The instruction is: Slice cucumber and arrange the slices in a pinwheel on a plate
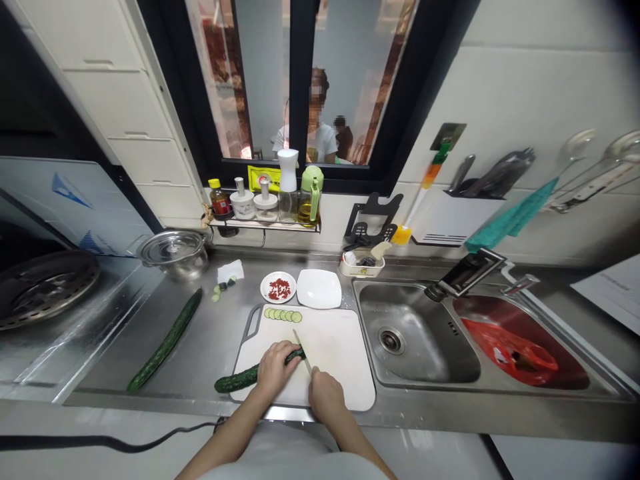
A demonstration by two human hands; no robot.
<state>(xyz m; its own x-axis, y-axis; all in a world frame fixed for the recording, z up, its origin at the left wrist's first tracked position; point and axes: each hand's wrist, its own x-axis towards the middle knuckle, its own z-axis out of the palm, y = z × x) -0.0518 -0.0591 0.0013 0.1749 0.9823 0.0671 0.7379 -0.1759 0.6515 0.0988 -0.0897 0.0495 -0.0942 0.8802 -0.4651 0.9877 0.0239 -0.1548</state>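
My left hand (274, 367) is closed around a dark green cucumber (237, 381), which lies across the white cutting board (345, 360) with one end over the board's left edge. In my right hand (326, 395) is the handle of a kitchen knife (302, 348). Its blade stands at the cucumber's right end, close to my left fingertips. Along the top of the board lies a row of overlapping cucumber slices (283, 315). Behind the board are a small white plate with red pieces (279, 289) and a bare white square plate (319, 289).
Another whole cucumber (167, 340) lies on the steel counter at left, near cucumber scraps (217, 292) and a lidded pot (175, 253). To the right is a double sink (420, 385) with a red plastic bag (510, 353). A condiment rack (265, 225) hangs below the window.
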